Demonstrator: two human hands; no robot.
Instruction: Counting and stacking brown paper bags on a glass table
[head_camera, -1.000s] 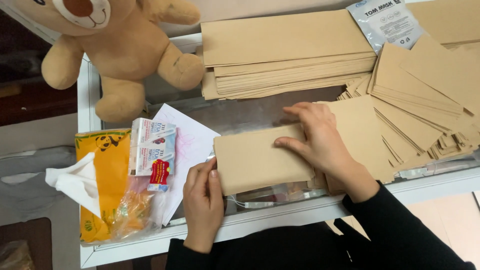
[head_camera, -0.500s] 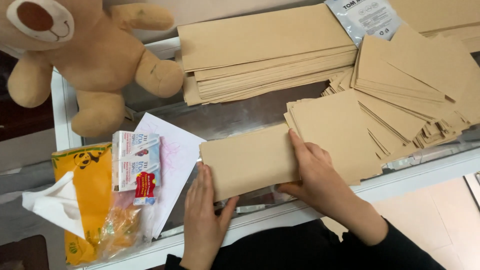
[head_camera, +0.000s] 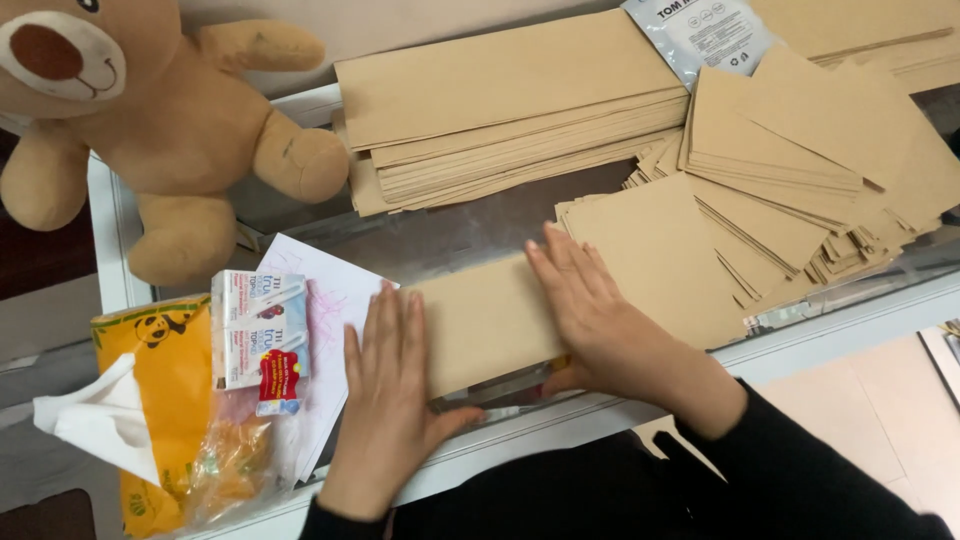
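My left hand (head_camera: 385, 385) and right hand (head_camera: 590, 305) press flat and open on the folded brown paper sheet (head_camera: 490, 322), its long axis running nine to three.

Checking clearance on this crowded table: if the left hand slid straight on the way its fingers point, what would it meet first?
Probably the white sheet by the left hand's fingertips; beyond that, bare tabletop.

One tan plush teddy bear (head_camera: 150, 130). One yellow tissue pack (head_camera: 160, 400). One small white-and-red carton pack (head_camera: 258, 330). One white paper sheet (head_camera: 325, 300). One silver foil pouch (head_camera: 705, 35). Two hands: left hand (head_camera: 385, 390), right hand (head_camera: 590, 305), pressing one folded brown paper piece (head_camera: 485, 320). Stacked brown sheets too many to count.
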